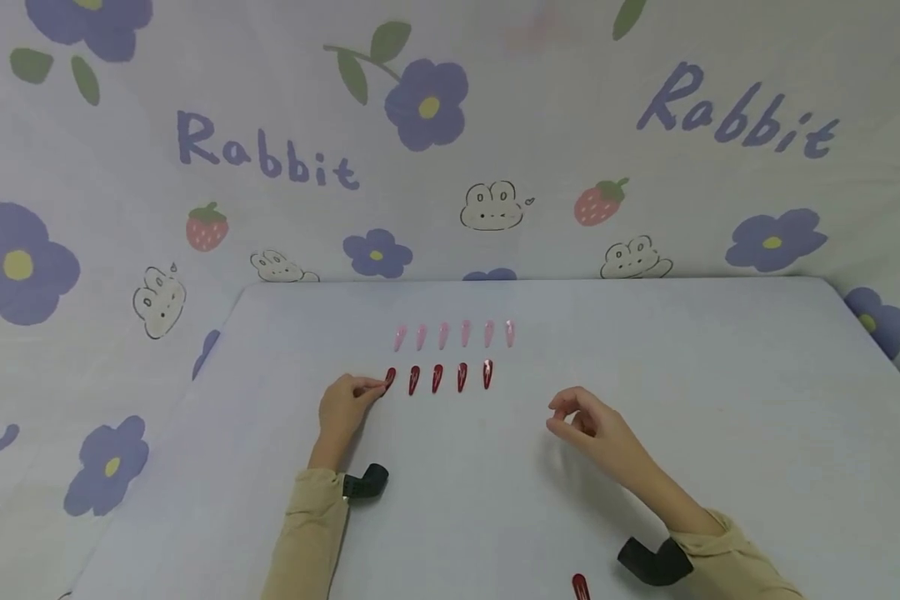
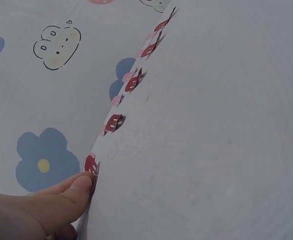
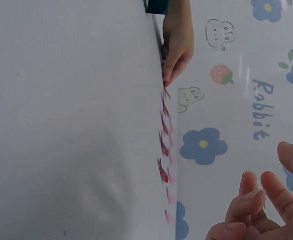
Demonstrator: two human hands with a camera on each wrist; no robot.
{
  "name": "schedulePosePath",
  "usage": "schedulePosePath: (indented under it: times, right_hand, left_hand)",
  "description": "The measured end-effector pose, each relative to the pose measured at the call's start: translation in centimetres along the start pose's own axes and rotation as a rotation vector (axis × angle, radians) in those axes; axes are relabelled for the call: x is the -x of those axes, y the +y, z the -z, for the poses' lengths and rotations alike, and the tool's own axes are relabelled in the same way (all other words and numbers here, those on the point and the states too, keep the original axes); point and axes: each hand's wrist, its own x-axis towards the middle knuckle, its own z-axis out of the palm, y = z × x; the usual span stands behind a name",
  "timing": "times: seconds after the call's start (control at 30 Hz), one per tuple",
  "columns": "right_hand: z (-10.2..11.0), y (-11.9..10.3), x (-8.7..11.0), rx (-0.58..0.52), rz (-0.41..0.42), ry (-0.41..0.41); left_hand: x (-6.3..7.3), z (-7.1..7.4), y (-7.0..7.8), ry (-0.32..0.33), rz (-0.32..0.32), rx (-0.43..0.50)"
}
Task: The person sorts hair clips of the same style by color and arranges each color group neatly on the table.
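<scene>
At the left end of a row of dark red snap hair clips, my left hand (image 1: 342, 410) pinches a red hair clip (image 1: 390, 377) between thumb and fingertips. In the left wrist view, the thumb lies over the clip's narrow end and its rounded red end (image 2: 90, 164) shows beyond. My right hand (image 1: 591, 427) is held above the table to the right of the row, fingers loosely bent and nothing between them. The nearest clip to it is the red hair clip (image 1: 487, 374) at the row's right end.
Behind the red row, several pink hair clips (image 1: 465, 333) form a parallel row. Another red hair clip (image 1: 581, 587) lies at the bottom edge of the head view, partly cut off. The white table (image 1: 682, 358) meets a printed cloth (image 1: 540, 242) along its back edge.
</scene>
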Motion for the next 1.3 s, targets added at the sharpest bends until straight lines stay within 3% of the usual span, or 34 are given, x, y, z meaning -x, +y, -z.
schedulePosePath:
  times: [0.3, 0.5, 0.67, 0.87, 1.07, 1.2, 1.3]
  right_hand:
    - [0.7, -1.0, 4.3, -0.036, 0.035, -0.077]
    - [1.4, -0.4, 6.3, -0.002, 0.081, -0.064]
    - [1.1, 0.3, 7.6, 0.004, 0.148, -0.184]
    - [0.7, 1.5, 8.5, -0.054, 0.072, -0.371]
    - [-0.2, 2.5, 8.9, -0.076, 0.019, -0.42]
    - [-0.6, 2.3, 9.2, -0.004, -0.027, -0.463]
    - [-1.0, 2.0, 9.4, 0.056, -0.014, -0.484]
  left_hand:
    - [0.2, 0.0, -0.2, 0.022, -0.025, 0.013]
    - [0.1, -0.5, -0.4, 0.02, -0.033, 0.035]
    - [0.1, -0.6, -0.7, 0.031, -0.017, 0.015]
    - [0.2, -0.3, -0.7, 0.037, -0.036, 0.019]
    - [0.3, -0.3, -0.8, 0.033, -0.054, 0.043]
    - [0.3, -0.3, -0.8, 0.037, -0.053, 0.046]
    - [0.2, -0.2, -0.7, 0.031, -0.041, 0.049]
